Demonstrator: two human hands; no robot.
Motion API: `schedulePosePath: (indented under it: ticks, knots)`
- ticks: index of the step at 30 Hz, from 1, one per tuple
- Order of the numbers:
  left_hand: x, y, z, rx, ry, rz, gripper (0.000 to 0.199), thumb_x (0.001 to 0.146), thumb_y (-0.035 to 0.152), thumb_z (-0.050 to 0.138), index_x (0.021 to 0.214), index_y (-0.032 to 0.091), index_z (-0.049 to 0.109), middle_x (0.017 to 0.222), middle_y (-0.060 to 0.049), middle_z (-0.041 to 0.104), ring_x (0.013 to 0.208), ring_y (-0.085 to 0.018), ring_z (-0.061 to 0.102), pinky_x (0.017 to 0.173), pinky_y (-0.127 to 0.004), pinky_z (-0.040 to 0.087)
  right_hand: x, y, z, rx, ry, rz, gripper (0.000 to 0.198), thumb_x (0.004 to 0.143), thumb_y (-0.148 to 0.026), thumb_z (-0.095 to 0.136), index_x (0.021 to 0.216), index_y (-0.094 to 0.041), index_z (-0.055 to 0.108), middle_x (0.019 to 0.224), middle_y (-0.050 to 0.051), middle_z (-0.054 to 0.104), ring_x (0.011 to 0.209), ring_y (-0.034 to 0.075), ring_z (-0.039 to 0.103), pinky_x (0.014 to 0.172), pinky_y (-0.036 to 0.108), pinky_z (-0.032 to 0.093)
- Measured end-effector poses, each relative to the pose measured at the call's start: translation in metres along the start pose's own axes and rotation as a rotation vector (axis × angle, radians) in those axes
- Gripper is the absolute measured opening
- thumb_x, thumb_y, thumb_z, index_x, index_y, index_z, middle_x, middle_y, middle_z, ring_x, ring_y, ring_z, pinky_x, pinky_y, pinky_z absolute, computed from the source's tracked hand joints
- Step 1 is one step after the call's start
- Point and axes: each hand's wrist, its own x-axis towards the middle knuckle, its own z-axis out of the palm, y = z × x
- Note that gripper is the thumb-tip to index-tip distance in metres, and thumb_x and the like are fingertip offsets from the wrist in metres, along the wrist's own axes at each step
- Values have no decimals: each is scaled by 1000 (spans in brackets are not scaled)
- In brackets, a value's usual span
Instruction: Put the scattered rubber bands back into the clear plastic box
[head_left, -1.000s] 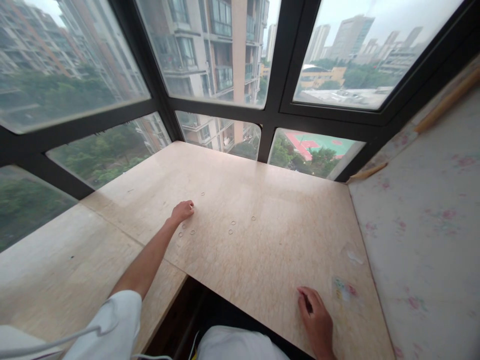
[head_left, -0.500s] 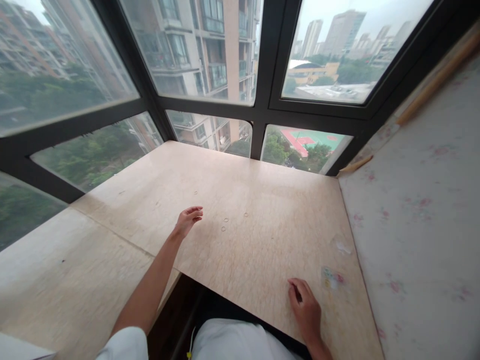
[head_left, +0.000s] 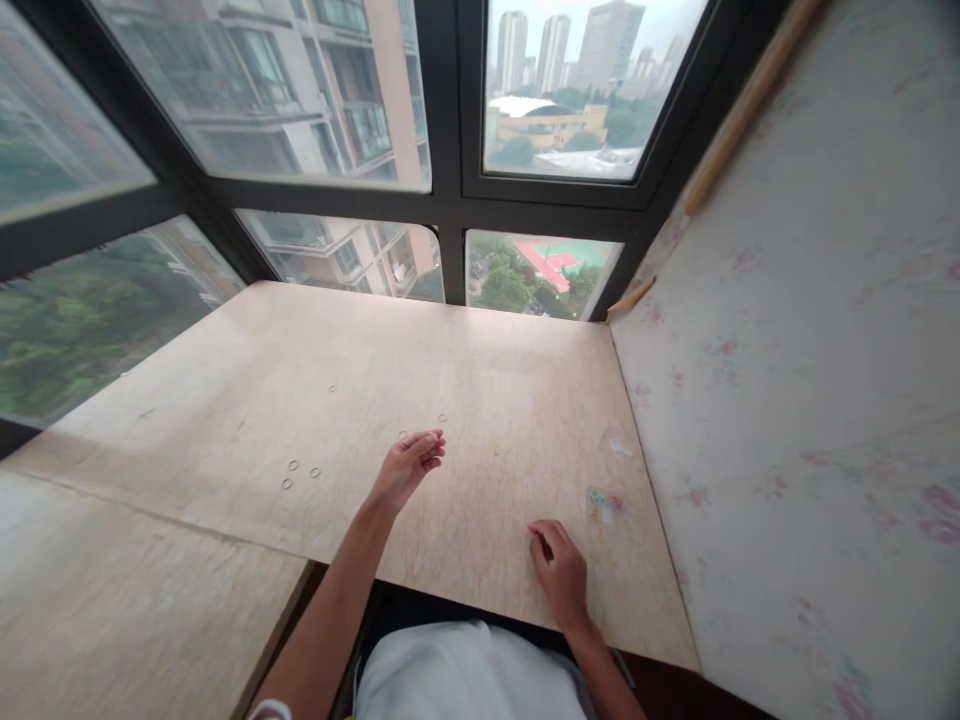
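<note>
My left hand is over the middle of the tabletop, its fingers closed in a pinch. Whatever lies between those fingertips is hidden. Just behind it is a small thin ring, and another ring is partly covered by the hand. My right hand rests near the front edge, fingers curled and thumb close to the index finger; its inside cannot be made out. To its right lies a small clear plastic bag with coloured bits in it.
Several more thin rings lie to the left on the pale tabletop. A crumpled clear wrapper is near the right wall. Dark-framed windows border the back and left. A seam crosses the surface at left.
The view has swung to the right. My left hand has moved right across the table towards the rings, leaving rings on the left uncovered. My right hand stays near the front edge, still curled.
</note>
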Motion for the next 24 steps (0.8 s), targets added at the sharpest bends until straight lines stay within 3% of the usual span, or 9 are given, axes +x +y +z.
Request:
schedulePosePath:
  ticks: [6, 12, 14, 19, 24]
  knots:
    - [-11, -22, 55, 194, -91, -29, 34, 66, 39, 78, 88, 14, 74, 87, -11, 73, 68, -14, 64, 61, -26, 51, 1, -3, -2, 52, -22, 27, 23, 86, -17, 45, 91, -22, 66, 89, 6, 68, 82, 18, 64, 75, 30, 50]
    - [-13, -63, 110, 440, -249, 10, 30, 74, 43, 69, 86, 16, 75, 86, -9, 74, 66, -16, 64, 59, -26, 49, 4, -7, -6, 97, -45, 55, 23, 83, -11, 46, 89, -22, 66, 86, 4, 67, 82, 18, 63, 75, 29, 48]
    - [-14, -77, 131, 575, -306, 83, 28, 80, 42, 62, 86, 17, 74, 82, -7, 73, 67, -16, 63, 60, -27, 49, 4, -7, -7, 84, -47, 46, 24, 81, -9, 46, 89, -21, 66, 87, 3, 67, 81, 18, 63, 74, 28, 47]
    - [-18, -101, 176, 987, -450, 411, 23, 87, 31, 54, 89, 20, 74, 89, -7, 69, 73, -16, 61, 74, -31, 48, 2, 1, -3, -7, -23, 64, 19, 78, -13, 47, 79, -20, 65, 75, 4, 66, 66, 18, 60, 61, 27, 44]
    - [-18, -116, 197, 1206, -639, 433, 22, 86, 23, 52, 88, 21, 74, 86, -8, 64, 83, -20, 61, 76, -31, 47, 0, 9, 3, -37, 19, 108, 18, 72, -14, 47, 63, -20, 61, 57, 4, 62, 53, 18, 55, 51, 27, 37]
